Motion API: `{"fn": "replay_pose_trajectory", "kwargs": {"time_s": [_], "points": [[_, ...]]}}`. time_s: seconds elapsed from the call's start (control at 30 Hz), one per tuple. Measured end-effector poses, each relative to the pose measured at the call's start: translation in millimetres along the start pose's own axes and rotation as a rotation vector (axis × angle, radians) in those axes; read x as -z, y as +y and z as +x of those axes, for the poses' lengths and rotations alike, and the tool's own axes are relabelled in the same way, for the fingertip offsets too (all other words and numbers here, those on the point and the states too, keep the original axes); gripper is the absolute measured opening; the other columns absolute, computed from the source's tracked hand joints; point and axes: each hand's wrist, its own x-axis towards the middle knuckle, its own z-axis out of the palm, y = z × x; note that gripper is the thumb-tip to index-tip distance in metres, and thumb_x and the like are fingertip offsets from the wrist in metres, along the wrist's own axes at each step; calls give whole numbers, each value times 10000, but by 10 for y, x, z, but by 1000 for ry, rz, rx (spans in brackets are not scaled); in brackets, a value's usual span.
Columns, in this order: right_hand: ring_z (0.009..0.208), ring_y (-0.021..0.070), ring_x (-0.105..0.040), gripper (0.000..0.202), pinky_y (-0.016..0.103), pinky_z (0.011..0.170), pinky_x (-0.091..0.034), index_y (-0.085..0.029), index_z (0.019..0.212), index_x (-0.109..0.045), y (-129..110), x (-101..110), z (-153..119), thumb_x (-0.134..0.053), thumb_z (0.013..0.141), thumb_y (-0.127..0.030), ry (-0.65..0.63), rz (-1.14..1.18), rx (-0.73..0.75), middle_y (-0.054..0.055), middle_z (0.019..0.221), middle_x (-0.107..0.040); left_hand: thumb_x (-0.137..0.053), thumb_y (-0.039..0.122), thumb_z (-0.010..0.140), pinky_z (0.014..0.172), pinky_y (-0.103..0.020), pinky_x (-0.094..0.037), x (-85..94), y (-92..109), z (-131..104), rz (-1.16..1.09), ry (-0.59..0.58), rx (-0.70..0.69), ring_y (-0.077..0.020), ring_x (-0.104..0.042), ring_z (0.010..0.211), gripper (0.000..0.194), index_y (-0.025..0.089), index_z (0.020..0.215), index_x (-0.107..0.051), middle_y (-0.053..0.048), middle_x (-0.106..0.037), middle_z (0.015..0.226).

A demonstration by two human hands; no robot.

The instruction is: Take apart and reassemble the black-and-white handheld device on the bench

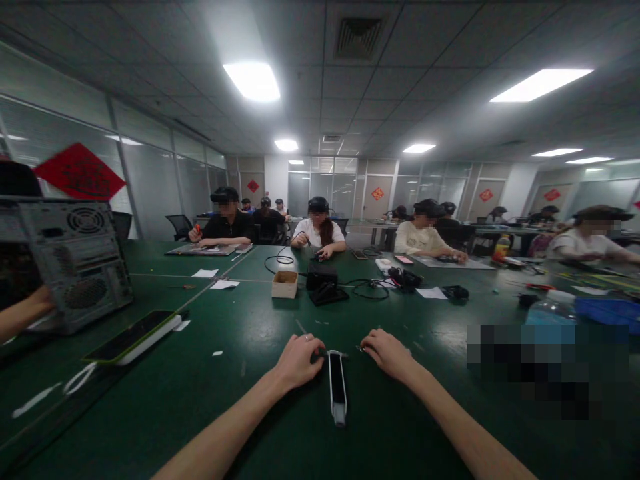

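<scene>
Found lying flat on the green desk [287, 433], between both hands: a slim white handheld device [339, 387] with black screen facing up, set lengthwise, narrow grey end toward the wearer. Noted just beside its far end: left hand [299, 360], fingers curled; unable to tell from this view whether grasping anything. Noted to the right, slightly apart from the device: right hand [387, 355], fingertips drawn together, judged to be pinching a small shiny piece [359, 348], too small to identify. Observed at the device's far end: a thin grey strip [344, 355]; unable to tell whether attached or loose.

Recommended for sound handling: steady the device body by its edges with left hand, keeping pressure off the screen. Bring the pinched piece in low and square, with light fingertip force, to avoid dropping or bending. Keep both wrists resting on the desk for control. Avoid sweeping the strip aside with a knuckle. Set small pieces near the device, well apart from the white scrap [217, 353] at left, to prevent confusion. Noted farther forward, outside the working area: a small open cardboard box [284, 288].
</scene>
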Motion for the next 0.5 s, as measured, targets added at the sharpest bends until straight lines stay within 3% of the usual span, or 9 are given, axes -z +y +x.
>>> {"fn": "replay_pose_trajectory", "kwargs": {"time_s": [0.3, 0.5], "points": [[843, 193, -526, 133, 312, 755, -412, -174, 857, -572, 46, -60, 0, -442, 860, -201, 49, 28, -33, 71, 893, -590, -535, 232, 801, 769, -319, -384, 12, 8, -5, 9, 59, -16, -179, -567, 861, 192, 196, 976, -605, -25, -621, 906], [854, 186, -521, 121, 315, 776, -427, -179, 856, -545, -199, 60, -60, -424, 870, -184, 265, 267, 102, 67, 896, -574, -516, 180, 838, 779, -306, -391, 74, 85, -22, -51, 120, -68, -163, -567, 884, 155, 196, 964, -604, -16, -623, 941]]}}
